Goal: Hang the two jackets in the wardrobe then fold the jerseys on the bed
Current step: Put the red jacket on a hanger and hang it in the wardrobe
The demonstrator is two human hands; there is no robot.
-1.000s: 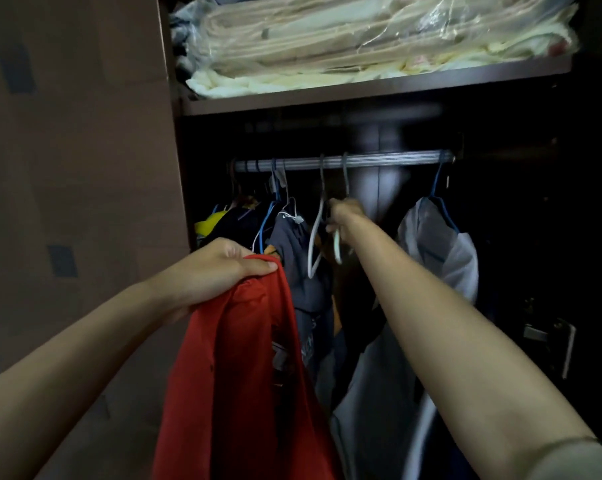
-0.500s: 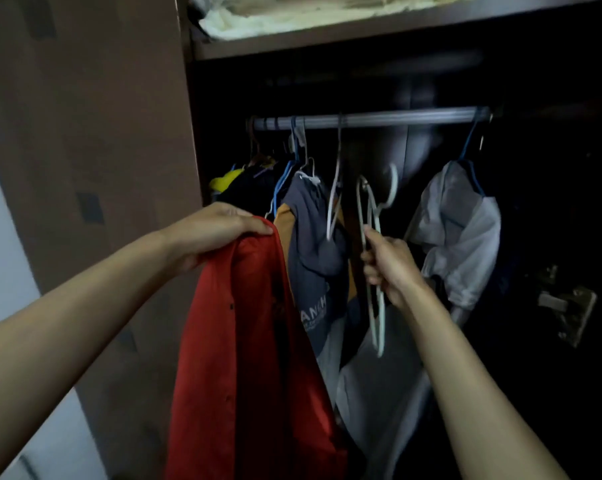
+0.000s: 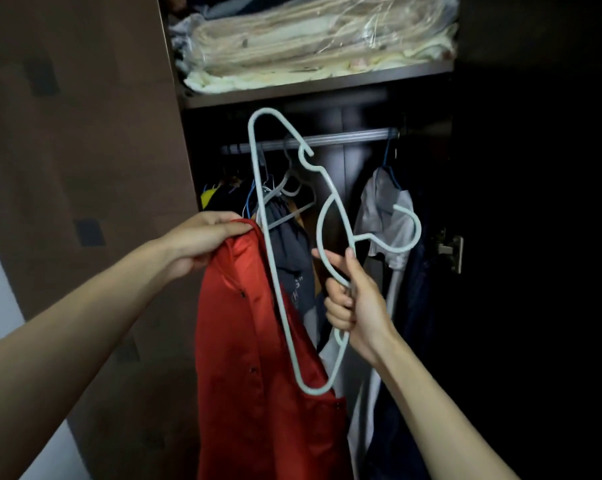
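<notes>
Left hand (image 3: 202,242) grips red jacket (image 3: 258,375) (right hand (image 3: 356,303): hanger (image 3: 275,271)).

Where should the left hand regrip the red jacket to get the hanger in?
At the collar, from above beside the left hand. The red jacket hangs bunched from that single pinch; opening the neckline there likely lets the pale hanger, held by the right hand, slide in.

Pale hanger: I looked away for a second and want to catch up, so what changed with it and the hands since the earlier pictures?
The right hand took the pale hanger off the rail and brought it out beside the red jacket, tipped on end. The left hand still grips the jacket's top edge. The hung clothes stayed put.
</notes>
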